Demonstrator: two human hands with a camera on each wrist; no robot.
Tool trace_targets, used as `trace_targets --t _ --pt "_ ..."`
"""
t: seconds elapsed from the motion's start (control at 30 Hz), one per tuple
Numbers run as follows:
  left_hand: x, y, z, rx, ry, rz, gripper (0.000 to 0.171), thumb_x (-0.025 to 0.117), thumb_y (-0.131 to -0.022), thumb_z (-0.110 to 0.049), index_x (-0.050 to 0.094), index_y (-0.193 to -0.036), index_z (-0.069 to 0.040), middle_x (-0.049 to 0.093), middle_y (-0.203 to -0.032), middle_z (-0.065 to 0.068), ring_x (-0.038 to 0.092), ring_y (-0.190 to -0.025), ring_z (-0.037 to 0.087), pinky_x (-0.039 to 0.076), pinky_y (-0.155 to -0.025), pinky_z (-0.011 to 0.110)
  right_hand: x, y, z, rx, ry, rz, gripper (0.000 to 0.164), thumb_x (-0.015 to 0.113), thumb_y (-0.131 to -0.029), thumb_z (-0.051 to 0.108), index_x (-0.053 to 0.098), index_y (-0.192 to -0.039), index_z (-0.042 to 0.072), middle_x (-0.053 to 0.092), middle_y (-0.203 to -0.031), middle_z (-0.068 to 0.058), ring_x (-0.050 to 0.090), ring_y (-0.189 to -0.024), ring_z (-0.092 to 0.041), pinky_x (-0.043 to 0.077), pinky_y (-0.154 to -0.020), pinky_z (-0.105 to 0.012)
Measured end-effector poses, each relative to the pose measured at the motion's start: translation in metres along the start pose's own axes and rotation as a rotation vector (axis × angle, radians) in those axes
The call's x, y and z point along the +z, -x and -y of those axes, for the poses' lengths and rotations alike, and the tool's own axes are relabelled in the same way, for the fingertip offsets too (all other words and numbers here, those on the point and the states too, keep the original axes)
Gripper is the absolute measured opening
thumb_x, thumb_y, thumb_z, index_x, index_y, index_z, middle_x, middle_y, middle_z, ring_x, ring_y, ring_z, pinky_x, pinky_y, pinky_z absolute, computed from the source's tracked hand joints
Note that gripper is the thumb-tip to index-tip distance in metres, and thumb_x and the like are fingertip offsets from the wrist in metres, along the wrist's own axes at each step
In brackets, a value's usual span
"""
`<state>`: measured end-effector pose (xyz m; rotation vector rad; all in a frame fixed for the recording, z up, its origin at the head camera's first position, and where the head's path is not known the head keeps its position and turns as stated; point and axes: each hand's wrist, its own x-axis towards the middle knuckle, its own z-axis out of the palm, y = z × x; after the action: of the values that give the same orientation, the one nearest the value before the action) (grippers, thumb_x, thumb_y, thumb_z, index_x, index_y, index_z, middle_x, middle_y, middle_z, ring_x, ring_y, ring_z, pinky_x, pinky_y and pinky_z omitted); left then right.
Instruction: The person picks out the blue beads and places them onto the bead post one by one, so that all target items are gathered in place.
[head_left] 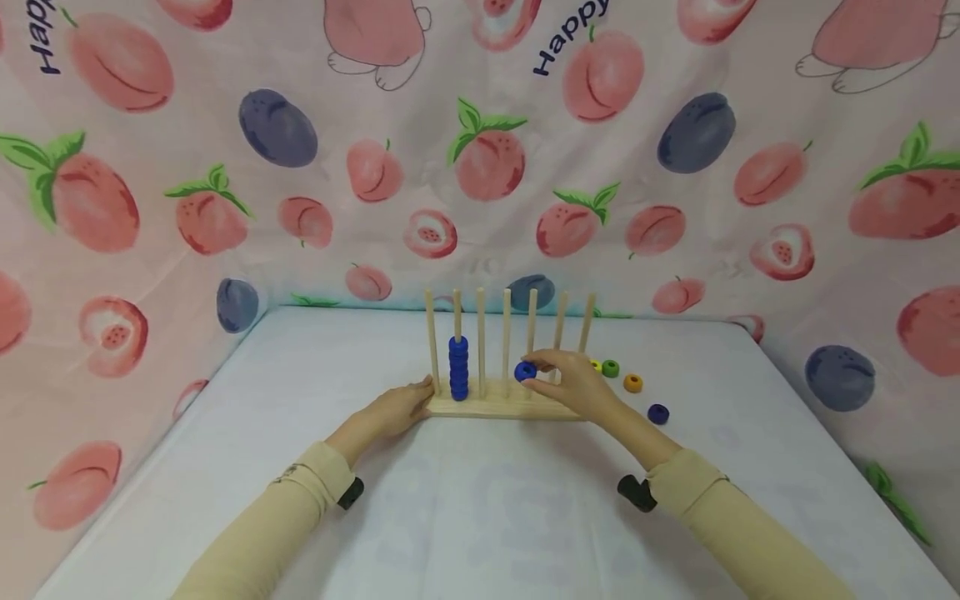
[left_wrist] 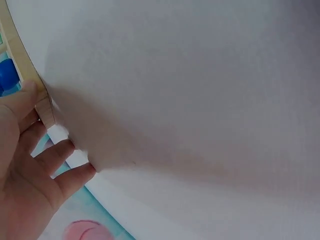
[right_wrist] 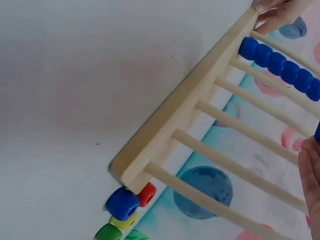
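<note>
A wooden peg stand (head_left: 510, 409) with several upright pegs stands on the white table. Blue beads (head_left: 459, 368) are stacked on its second peg from the left. My left hand (head_left: 397, 408) grips the left end of the base; in the left wrist view the thumb lies on the wood and the fingers spread beside the end. Between thumb and fingertips, my right hand (head_left: 583, 387) pinches a single blue bead (head_left: 521, 374), raised in front of the pegs right of centre. Only the edge of this bead shows in the right wrist view.
Loose beads lie right of the stand: a dark blue bead (head_left: 658, 414), an orange bead (head_left: 633, 383), a green bead (head_left: 611, 368), and a yellow bead (right_wrist: 125, 220) and red bead (right_wrist: 147, 194) by the base's end. Fruit-printed cloth (head_left: 480, 233) hangs behind the table.
</note>
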<state>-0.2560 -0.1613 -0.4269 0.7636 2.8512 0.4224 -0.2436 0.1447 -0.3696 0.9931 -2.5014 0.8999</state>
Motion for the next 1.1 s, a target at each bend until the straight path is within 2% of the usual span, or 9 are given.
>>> trace_targets --t 0.23,0.37,0.53,0.7,0.93,1.1 --pt "0.002 -0.001 0.0 0.008 0.0 0.018 0.049 0.05 -0.097 -0.014 0.037 -0.139 0.007 0.031 -0.148 0.026 0.041 -0.126 0.052 0.035 -0.107 0.058 0.001 -0.013 0.014 -0.049 0.008 -0.066 0.033 0.074 -0.08 0.013 0.067 -0.108 -0.002 0.072 -0.101 -0.015 0.068 -0.088 -0.025 0.059 -0.078 -0.035" --pt "0.001 0.0 -0.001 -0.002 0.006 0.026 0.049 0.049 -0.098 -0.015 0.037 -0.14 0.007 0.03 -0.148 0.025 0.04 -0.127 0.051 0.035 -0.107 0.058 0.003 -0.019 0.02 -0.087 0.013 -0.095 0.033 0.074 -0.08 0.011 0.066 -0.109 -0.003 0.072 -0.101 -0.015 0.067 -0.087 -0.025 0.059 -0.076 -0.036" --pt "-0.002 0.002 -0.001 -0.036 -0.015 0.021 0.049 0.049 -0.098 -0.016 0.038 -0.14 0.006 0.029 -0.15 0.022 0.04 -0.128 0.049 0.035 -0.107 0.057 0.006 -0.031 0.024 -0.107 -0.007 -0.088 0.033 0.073 -0.08 0.01 0.066 -0.109 -0.005 0.071 -0.103 -0.017 0.068 -0.09 -0.027 0.059 -0.079 -0.036" --pt "-0.004 0.001 -0.003 -0.022 -0.046 0.023 0.049 0.046 -0.099 -0.017 0.035 -0.141 0.007 0.026 -0.151 0.022 0.039 -0.128 0.049 0.037 -0.105 0.058 0.002 -0.04 0.026 -0.088 0.0 -0.086 0.034 0.074 -0.081 0.011 0.066 -0.111 -0.004 0.07 -0.105 -0.017 0.068 -0.092 -0.027 0.058 -0.08 -0.036" --pt "-0.004 -0.001 -0.005 -0.046 -0.048 0.044 0.05 0.045 -0.1 -0.018 0.034 -0.142 0.006 0.024 -0.152 0.021 0.038 -0.13 0.047 0.036 -0.106 0.059 0.0 -0.055 0.038 -0.183 -0.001 -0.119 0.036 0.073 -0.08 0.007 0.064 -0.113 -0.004 0.069 -0.106 -0.016 0.067 -0.093 -0.027 0.058 -0.082 -0.037" --pt "0.001 -0.001 -0.005 -0.054 -0.022 0.05 0.05 0.047 -0.099 -0.017 0.034 -0.142 0.005 0.025 -0.153 0.02 0.037 -0.131 0.047 0.035 -0.107 0.06 -0.001 -0.061 0.046 -0.202 -0.009 -0.109 0.035 0.072 -0.081 0.005 0.064 -0.115 -0.004 0.069 -0.109 -0.016 0.066 -0.095 -0.026 0.057 -0.083 -0.036"
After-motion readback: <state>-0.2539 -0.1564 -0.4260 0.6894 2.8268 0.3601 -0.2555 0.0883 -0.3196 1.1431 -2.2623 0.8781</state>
